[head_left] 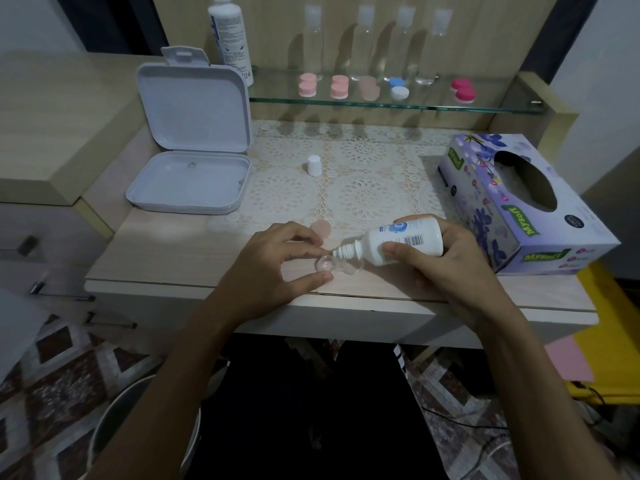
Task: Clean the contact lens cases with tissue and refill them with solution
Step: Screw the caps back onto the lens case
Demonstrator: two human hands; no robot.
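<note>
Left hand (277,258) pinched the clear lens case (332,266) between thumb and fingers, at the front edge of the table (166,258). Right hand (446,268) gripped the small solution bottle (398,244), tilted on its side with the uncapped nozzle over the case's left well. Bottle cap (313,165) stood upright on the lace mat (363,188), well behind the hands. A pale pink lid (321,227) lay just behind the left fingers. Open white box (190,161) at the table's left; tissue box (519,202) at the right. On the glass shelf (381,102): five capped cases (398,88), clear bottles behind them, one large bottle (230,36) at the left.
</note>
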